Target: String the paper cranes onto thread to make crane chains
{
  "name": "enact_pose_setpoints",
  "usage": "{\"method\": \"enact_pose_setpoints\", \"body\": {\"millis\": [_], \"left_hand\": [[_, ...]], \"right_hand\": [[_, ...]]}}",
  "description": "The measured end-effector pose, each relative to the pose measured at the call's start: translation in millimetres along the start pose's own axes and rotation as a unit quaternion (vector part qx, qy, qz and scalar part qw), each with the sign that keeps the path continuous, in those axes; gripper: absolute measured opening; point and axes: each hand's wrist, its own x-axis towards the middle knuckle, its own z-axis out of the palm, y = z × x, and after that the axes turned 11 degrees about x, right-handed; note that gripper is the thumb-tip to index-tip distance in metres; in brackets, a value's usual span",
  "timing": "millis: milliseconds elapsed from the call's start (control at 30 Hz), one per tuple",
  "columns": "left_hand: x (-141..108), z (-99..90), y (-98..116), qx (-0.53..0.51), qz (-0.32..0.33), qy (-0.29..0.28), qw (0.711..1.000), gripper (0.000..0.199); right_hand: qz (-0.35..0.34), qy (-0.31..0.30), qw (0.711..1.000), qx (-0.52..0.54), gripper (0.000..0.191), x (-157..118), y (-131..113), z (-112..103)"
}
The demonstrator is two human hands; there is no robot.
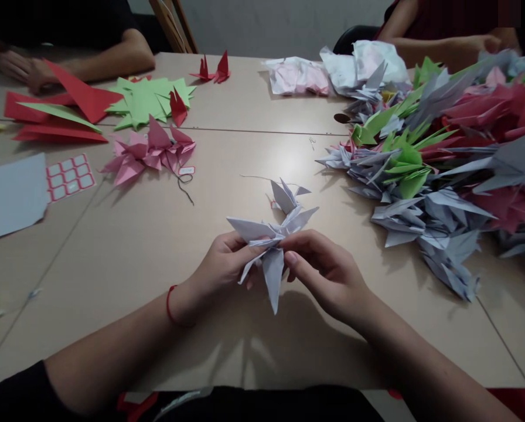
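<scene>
In front of me, a little above the table, both my hands hold white-lavender folded paper cranes [273, 275] bunched together. My left hand [229, 255] pinches the bunch from the left, its thumb on the folds and the other fingers partly hidden behind the paper. From the right, my right hand [328, 266] has its fingers on the middle of the bunch, thumb near the lower wing. Another pale crane [285, 196] adjoins the bunch at its far side. Beyond it a thin string [258, 176] runs over the table, and a small red-edged label [274, 204] shows beside it.
A big heap of grey, green and red paper cranes [407, 164] covers the right side. Pink cranes [150, 152] on a dark string, green cranes [146, 102], red folded paper [82, 97], a label sheet [71, 177] and white paper [12, 193] lie left. Two people sit opposite.
</scene>
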Motion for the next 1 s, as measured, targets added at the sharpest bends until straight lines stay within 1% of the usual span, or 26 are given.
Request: {"method": "enact_pose_setpoints", "body": {"millis": [67,200,300,400,533,633,833,900,1000], "left_hand": [[-0.4,-0.9,0.8,0.003,0.006,0.009,1.000,0.020],[-0.3,-2.3,1.3,0.037,0.043,0.030,0.998,0.024],[0.9,-2.7,-0.7,0.040,0.053,0.039,0.997,0.025],[1.8,-1.8,-2.9,0.007,0.042,0.049,0.998,0.025],[1.2,0.6,-2.1,-0.013,0.037,0.070,0.997,0.023],[0.5,1.7,-0.5,-0.011,0.035,0.083,0.996,0.022],[0.8,1.7,1.2,-0.002,0.031,0.095,0.995,0.023],[0.8,0.6,1.5,0.007,0.028,0.093,0.995,0.024],[0.5,-2.2,1.9,0.034,0.021,0.090,0.995,0.025]], "right_hand": [[0.032,0.029,0.999,0.009,0.008,2.3,1.5,0.6],[0.091,0.059,0.988,0.109,0.012,7.6,7.8,5.4],[0.106,0.080,0.978,0.158,0.017,10.2,12.5,8.4],[0.127,0.087,0.970,0.189,0.019,11.3,14.9,9.2],[0.114,0.109,0.964,0.215,0.019,12.0,16.3,10.1],[0.104,0.110,0.967,0.204,0.019,12.5,17.0,11.2],[0.092,0.084,0.981,0.150,0.017,13.8,18.9,6.6],[0.079,0.080,0.988,0.108,0.016,12.9,20.2,3.7],[0.034,0.069,0.997,0.006,0.015,10.4,22.3,0.2]]}}
